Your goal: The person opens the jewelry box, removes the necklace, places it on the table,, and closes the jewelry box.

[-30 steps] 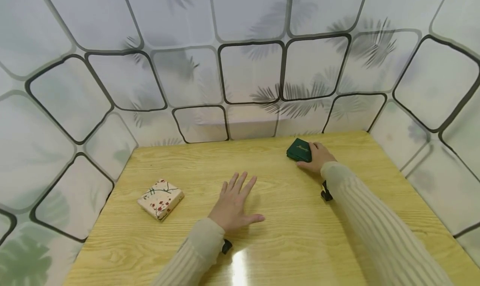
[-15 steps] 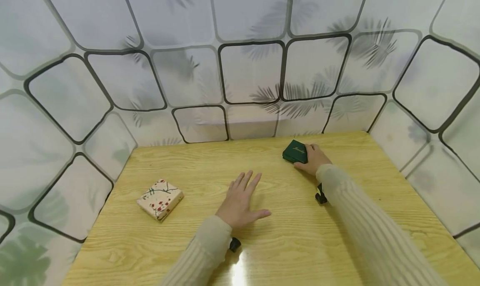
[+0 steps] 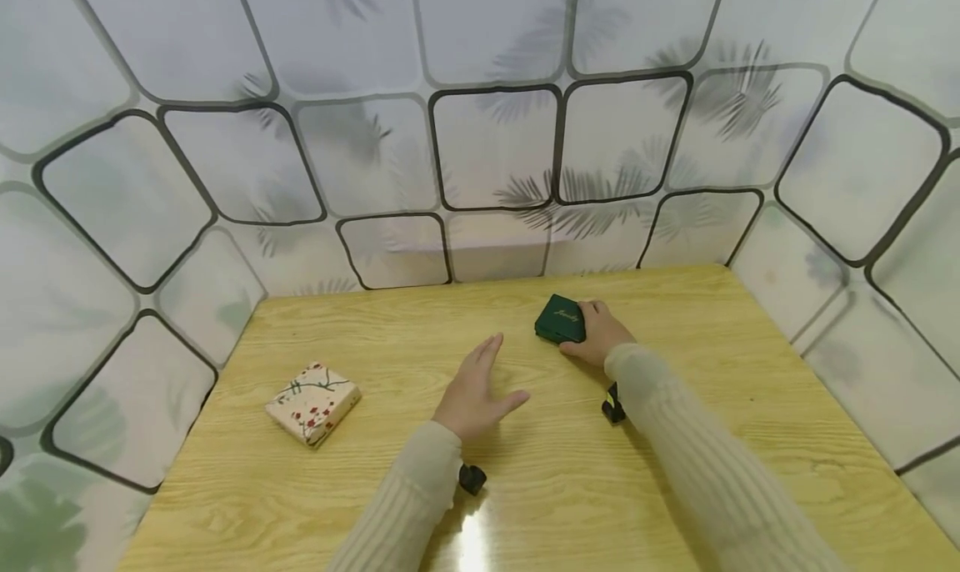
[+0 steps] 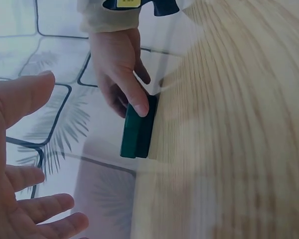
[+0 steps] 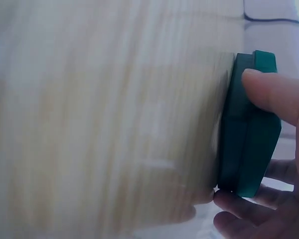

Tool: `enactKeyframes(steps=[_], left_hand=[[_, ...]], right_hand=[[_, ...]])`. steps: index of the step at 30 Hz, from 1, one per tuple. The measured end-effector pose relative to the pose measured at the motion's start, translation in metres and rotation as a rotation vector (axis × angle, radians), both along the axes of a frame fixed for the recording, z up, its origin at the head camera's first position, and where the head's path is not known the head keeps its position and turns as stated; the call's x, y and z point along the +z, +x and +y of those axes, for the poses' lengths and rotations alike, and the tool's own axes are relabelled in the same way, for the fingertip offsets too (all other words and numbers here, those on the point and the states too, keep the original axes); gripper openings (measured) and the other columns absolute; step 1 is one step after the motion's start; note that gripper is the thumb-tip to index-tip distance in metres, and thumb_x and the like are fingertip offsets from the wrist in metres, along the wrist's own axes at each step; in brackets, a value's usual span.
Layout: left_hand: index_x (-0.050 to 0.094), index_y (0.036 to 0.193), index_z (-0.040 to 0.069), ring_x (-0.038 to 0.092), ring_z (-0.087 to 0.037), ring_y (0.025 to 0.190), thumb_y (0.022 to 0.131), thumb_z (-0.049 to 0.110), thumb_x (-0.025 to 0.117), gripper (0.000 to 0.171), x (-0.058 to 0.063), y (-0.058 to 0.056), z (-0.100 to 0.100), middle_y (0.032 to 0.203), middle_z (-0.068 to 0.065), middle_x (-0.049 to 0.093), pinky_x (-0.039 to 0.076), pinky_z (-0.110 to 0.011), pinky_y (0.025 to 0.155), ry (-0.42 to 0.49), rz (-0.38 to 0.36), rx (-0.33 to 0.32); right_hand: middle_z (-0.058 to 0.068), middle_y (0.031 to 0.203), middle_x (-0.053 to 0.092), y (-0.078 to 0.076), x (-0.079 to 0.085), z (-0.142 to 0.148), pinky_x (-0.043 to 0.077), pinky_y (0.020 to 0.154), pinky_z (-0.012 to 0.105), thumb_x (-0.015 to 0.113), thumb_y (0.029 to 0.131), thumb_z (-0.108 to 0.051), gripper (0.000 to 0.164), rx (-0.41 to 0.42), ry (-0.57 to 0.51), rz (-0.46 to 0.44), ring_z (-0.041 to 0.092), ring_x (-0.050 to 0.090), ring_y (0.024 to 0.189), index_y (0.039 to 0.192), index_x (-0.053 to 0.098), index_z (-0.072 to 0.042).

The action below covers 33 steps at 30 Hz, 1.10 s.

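A dark green jewelry box (image 3: 558, 320) with gold lettering on its lid is near the back of the wooden table, right of centre. My right hand (image 3: 602, 336) grips it from the right side, thumb (image 5: 269, 89) on the near side and fingers curled at the far side. In the left wrist view the green box (image 4: 137, 130) is at or just above the tabletop, its lid closed. My left hand (image 3: 472, 395) hovers over the table, left of and nearer than the box, fingers extended and thumb spread, holding nothing.
A cream box (image 3: 313, 405) with red blossoms and dark branches lies on the left part of the table (image 3: 637, 489). Patterned cloth walls (image 3: 495, 151) rise at the back and both sides. Each wrist carries a black camera mount.
My right hand has moved the green box left and slightly nearer. My left hand first shifted right, then its fingers drew closer together and it turned toward the green box.
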State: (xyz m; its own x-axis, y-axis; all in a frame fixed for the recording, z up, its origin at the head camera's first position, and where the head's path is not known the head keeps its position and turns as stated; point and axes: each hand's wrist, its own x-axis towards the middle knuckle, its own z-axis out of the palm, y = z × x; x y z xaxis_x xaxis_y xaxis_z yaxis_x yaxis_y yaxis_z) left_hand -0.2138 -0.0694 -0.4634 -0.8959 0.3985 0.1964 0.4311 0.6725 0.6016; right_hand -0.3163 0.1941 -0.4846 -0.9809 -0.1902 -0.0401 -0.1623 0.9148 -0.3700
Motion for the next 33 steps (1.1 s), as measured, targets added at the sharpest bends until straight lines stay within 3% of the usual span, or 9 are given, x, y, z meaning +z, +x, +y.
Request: enactKeyframes(steps=[6,16,26,33], left_hand=[[0.015,0.147,0.016,0.025,-0.025,0.132,0.081,0.054,0.060,0.089,-0.002,-0.002,-0.005,0.147,-0.005,0.023,0.031,-0.044,0.101,0.019,0.004,0.014],[0.016,0.147,0.019,0.026,-0.023,0.131,0.081,0.050,0.063,0.086,-0.004,-0.005,-0.014,0.146,-0.006,0.025,0.031,-0.043,0.101,0.043,0.015,0.039],[0.018,0.147,0.019,0.027,-0.021,0.131,0.081,0.063,0.052,0.086,0.003,-0.006,-0.018,0.146,-0.003,0.027,0.032,-0.042,0.101,0.032,0.029,0.034],[0.018,0.146,0.024,0.027,-0.018,0.131,0.083,0.060,0.051,0.080,0.005,-0.004,-0.022,0.146,0.001,0.026,0.031,-0.043,0.101,0.057,0.017,0.039]], right_hand=[[0.024,0.142,0.021,0.015,0.005,-0.017,0.037,0.092,0.054,0.066,0.077,-0.052,0.093,-0.011,-0.044,-0.055,0.043,0.039,0.118,0.144,0.019,-0.008],[0.019,0.139,0.032,0.040,0.005,-0.046,0.038,0.093,0.049,0.070,0.073,-0.052,0.094,0.062,-0.049,-0.034,0.035,0.043,0.118,0.143,0.025,-0.009],[0.015,0.136,0.035,0.067,0.017,-0.060,0.039,0.093,0.045,0.078,0.069,-0.043,0.093,0.100,-0.088,-0.084,0.029,0.045,0.116,0.141,0.029,-0.012],[0.011,0.136,0.037,0.082,0.021,-0.068,0.040,0.092,0.041,0.079,0.067,-0.041,0.092,0.116,-0.084,-0.101,0.025,0.046,0.114,0.140,0.031,-0.014]])
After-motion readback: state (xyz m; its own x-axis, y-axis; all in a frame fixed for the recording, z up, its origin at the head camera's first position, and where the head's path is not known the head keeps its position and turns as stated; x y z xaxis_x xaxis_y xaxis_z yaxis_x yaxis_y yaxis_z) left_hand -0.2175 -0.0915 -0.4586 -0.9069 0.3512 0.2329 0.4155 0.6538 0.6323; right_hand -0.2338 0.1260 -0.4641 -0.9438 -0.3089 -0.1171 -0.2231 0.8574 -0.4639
